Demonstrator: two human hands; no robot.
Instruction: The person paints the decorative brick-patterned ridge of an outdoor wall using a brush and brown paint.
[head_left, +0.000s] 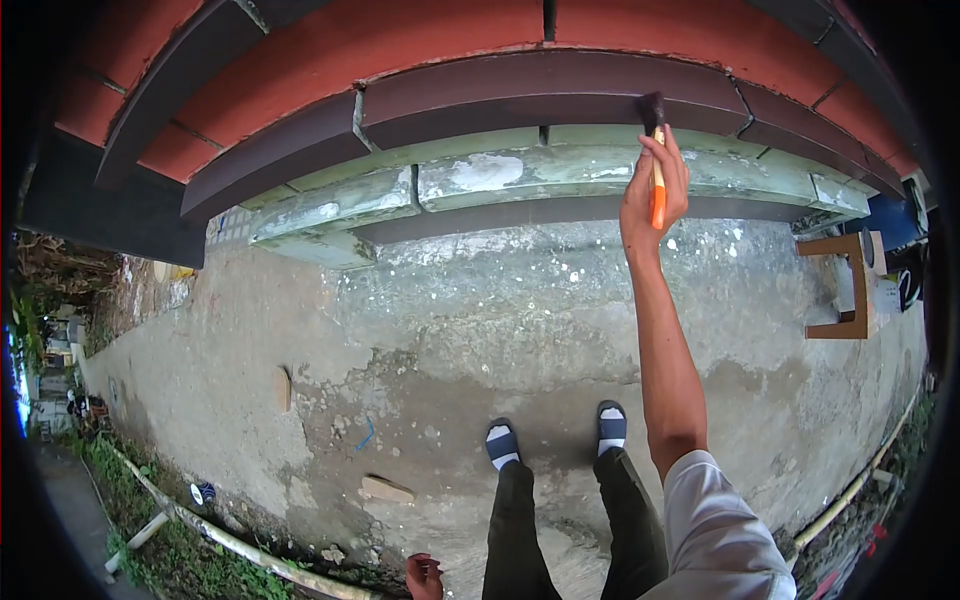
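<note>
In the head view my right hand is stretched forward, its fingers wrapped round the handle of a paintbrush. The handle is pale with an orange end, and its dark bristles touch the dark purple-brown ledge of the wall. Below that ledge runs a pale green, patchy ledge with flaking spots. Low in the picture, beside my leg, my left hand hangs with its fingers curled; whether anything is in them is hidden.
Orange-red wall panels rise above the ledges. A brown wooden frame stands at the right. Two flat pieces lie on the paint-spotted concrete floor. A bamboo pole edges the grass at lower left.
</note>
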